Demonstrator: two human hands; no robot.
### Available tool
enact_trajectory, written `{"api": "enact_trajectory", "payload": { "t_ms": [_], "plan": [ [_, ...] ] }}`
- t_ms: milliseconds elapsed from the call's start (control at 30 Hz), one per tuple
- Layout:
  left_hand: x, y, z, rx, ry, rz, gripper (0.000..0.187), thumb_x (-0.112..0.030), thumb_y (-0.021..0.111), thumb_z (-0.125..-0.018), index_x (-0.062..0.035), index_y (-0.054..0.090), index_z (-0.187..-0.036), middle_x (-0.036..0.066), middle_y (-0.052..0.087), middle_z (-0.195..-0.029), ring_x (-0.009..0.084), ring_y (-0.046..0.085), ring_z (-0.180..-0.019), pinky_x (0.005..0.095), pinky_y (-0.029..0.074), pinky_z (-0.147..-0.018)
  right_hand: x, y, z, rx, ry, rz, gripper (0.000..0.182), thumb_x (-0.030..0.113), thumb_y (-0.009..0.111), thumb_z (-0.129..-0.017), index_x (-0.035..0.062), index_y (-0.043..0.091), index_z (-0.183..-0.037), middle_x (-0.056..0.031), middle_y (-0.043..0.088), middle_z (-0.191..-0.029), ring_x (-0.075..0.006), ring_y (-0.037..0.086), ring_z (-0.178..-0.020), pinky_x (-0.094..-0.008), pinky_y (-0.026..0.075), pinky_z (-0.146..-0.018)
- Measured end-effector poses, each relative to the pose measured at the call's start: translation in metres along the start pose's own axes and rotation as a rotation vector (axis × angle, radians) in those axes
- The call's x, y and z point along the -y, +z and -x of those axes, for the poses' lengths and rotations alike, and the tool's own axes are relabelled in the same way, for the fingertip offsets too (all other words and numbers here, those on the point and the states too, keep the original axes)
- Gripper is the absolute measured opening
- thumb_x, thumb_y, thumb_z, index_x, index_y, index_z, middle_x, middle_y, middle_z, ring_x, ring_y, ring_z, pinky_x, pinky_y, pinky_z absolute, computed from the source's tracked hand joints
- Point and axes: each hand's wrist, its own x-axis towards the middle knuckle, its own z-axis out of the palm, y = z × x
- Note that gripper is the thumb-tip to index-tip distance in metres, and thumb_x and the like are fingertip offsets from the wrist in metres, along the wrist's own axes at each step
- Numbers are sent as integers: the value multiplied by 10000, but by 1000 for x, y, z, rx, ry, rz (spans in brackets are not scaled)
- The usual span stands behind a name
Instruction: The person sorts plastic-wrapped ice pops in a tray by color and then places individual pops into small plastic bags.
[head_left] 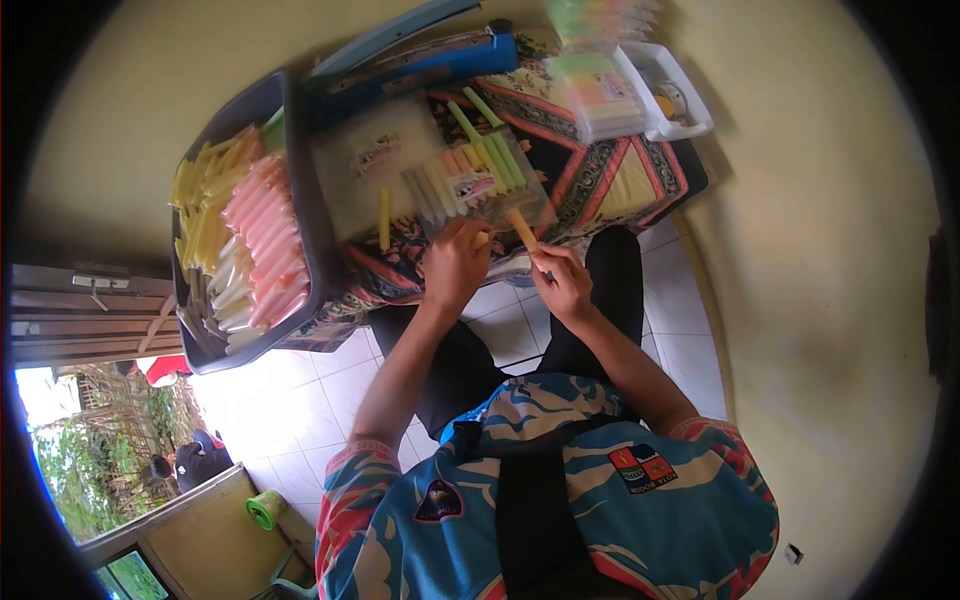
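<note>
My right hand [562, 280] pinches the lower end of an orange stick [522, 231], which points up and left over the table's near edge. Beside it, my left hand [457, 262] is closed, with a bit of a yellow stick [481, 240] showing at its fingertips; the rest is hidden. Just beyond both hands lies a clear plastic bag [538, 203] with a printed label and a row of grey, orange, yellow and green sticks. Two green sticks [463, 122] stick out past its far side. A single yellow stick [384, 219] lies left of my left hand.
A dark tub [318, 225] full of yellow, pink and white wrapped sticks stands at the left. Flat clear bags [350, 195] lie beside it. Behind is a blue sealing device [440, 68]. Filled packs [600, 95] and a white tray [705, 125] sit at the back right.
</note>
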Motion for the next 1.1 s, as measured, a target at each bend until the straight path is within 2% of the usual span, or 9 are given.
{"api": "enact_trajectory", "payload": {
  "t_ms": [233,367,467,567,667,767,867,967,1100],
  "plan": [
    [-2,0,5,13,9,-13,92,-113,698,-799,-59,676,-870,101,624,-834,319,644,-717,381,502,-610,-23,11,-14,-59,-36,184,284,-77,739,-671,54,610,-886,-81,568,-906,-253,590,-762,-336,486,-583],
    [-1,1,6,21,25,-22,126,-83,666,-748,-112,669,-870,64,639,-843,308,654,-704,397,529,-605,-37,12,-15,-20,-21,287,310,-37,739,-688,62,634,-962,-75,527,-884,-260,546,-777,-366,468,-650],
    [-1,0,7,72,1,-30,133,-150,711,-788,-79,682,-896,89,621,-838,315,653,-745,384,513,-613,-39,8,-17,-5,-1,285,323,-5,729,-716,62,635,-1018,-79,525,-891,-263,543,-790,-372,468,-665],
    [-7,4,6,101,7,-109,229,-209,734,-771,-113,676,-971,72,623,-904,309,657,-760,398,524,-616,-35,0,-15,32,-1,241,327,7,715,-737,52,630,-1049,-91,546,-929,-276,554,-822,-385,474,-694],
    [-18,11,1,123,42,-154,310,-274,746,-758,-139,659,-1022,59,614,-964,301,660,-775,414,537,-627,-32,-7,-14,70,13,164,337,5,697,-750,41,627,-1078,-105,567,-980,-290,569,-857,-389,482,-714],
    [-19,25,-6,190,59,-176,263,-234,706,-781,-140,651,-1019,58,603,-973,300,664,-749,422,546,-616,-44,-5,-7,87,2,187,372,12,700,-752,41,624,-1114,-119,584,-1030,-300,586,-899,-392,491,-732],
    [-14,38,-11,174,63,-274,178,-171,644,-801,-134,656,-975,53,602,-933,303,665,-707,421,553,-600,-48,-3,-12,86,-23,276,394,27,695,-761,62,629,-1147,-132,576,-1133,-312,574,-980,-416,478,-787],
    [-8,43,-12,154,110,-260,160,-140,580,-822,-104,660,-956,74,598,-912,321,665,-653,431,551,-560,-41,-1,-18,124,13,399,412,44,676,-765,99,639,-1172,-151,529,-1272,-333,537,-1083,-466,432,-884],
    [-8,45,-10,86,131,-218,141,-120,593,-794,-113,660,-918,62,605,-897,308,663,-652,426,549,-556,-33,0,-28,189,91,482,448,53,657,-752,141,647,-1191,-164,462,-1378,-351,494,-1164,-508,359,-987]
  ]
}}
